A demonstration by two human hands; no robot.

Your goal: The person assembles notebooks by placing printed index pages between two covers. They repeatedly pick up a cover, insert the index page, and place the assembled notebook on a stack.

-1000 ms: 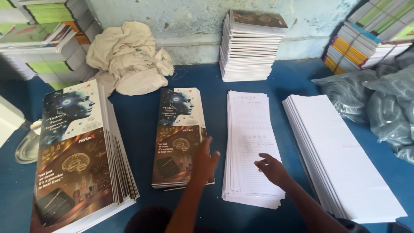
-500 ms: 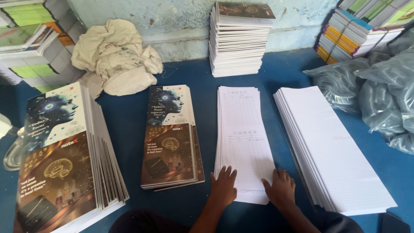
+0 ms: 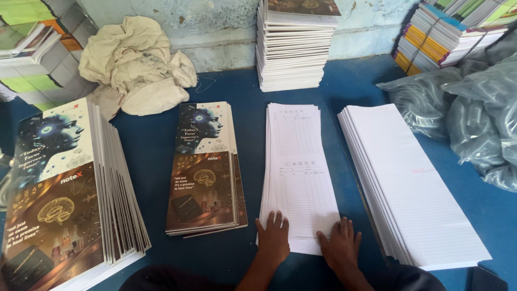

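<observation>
My left hand [image 3: 273,235] and my right hand [image 3: 340,245] lie flat, fingers spread, on the near end of a stack of white printed index sheets [image 3: 297,161] on the blue table [image 3: 156,156]. Neither hand holds anything. Left of that stack lies a small pile of printed notebook covers [image 3: 204,170] showing a face and a brain. A long stack of ruled white paper [image 3: 409,178] lies to the right of my right hand.
A taller pile of the same covers [image 3: 59,194] sits at the far left. A crumpled beige cloth [image 3: 134,64], a stack of finished notebooks [image 3: 296,43], coloured book stacks [image 3: 441,32] and grey plastic bags [image 3: 474,108] line the back and right.
My left hand left the small cover pile and moved right onto the index sheets. My right hand slid down to the sheets' near edge. Both now rest flat there.
</observation>
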